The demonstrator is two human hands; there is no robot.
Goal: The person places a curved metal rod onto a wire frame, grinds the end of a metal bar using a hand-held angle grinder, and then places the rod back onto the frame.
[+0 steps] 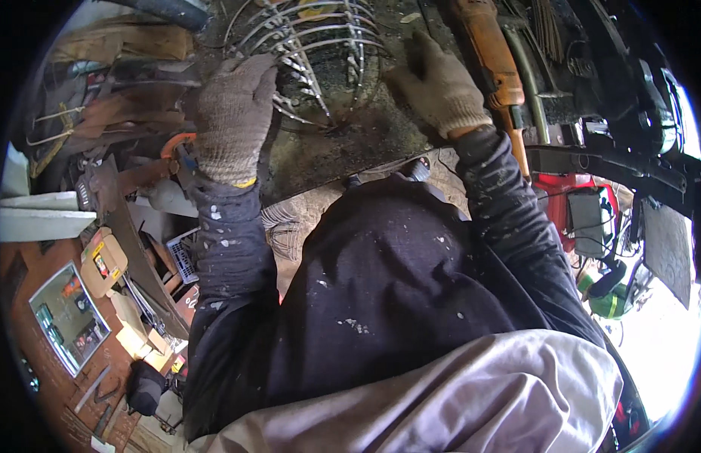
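A welded metal wire frame [320, 53] of curved rods crossed by two slanting bars lies on the dark, stained worktop [320, 162]. My left hand [235, 113], in a knitted grey-brown work glove, is closed at the left edge of this frame, its fingertips partly hidden. To the right of the frame, my right hand [441, 89] wears a matching glove. It rests over the worktop with thumb and fingers apart and nothing visible in them. Just beyond that hand lies an orange power tool [490, 53] that looks like an angle grinder.
Metal rods and bars [528, 83] lie to the right of the power tool. Brown, worn pieces of material [124, 45] are heaped at the far left. Lower left, a brown surface [44, 302] carries a framed mirror [69, 318] and a cardboard box [105, 260]. Red equipment [554, 185] stands at the right.
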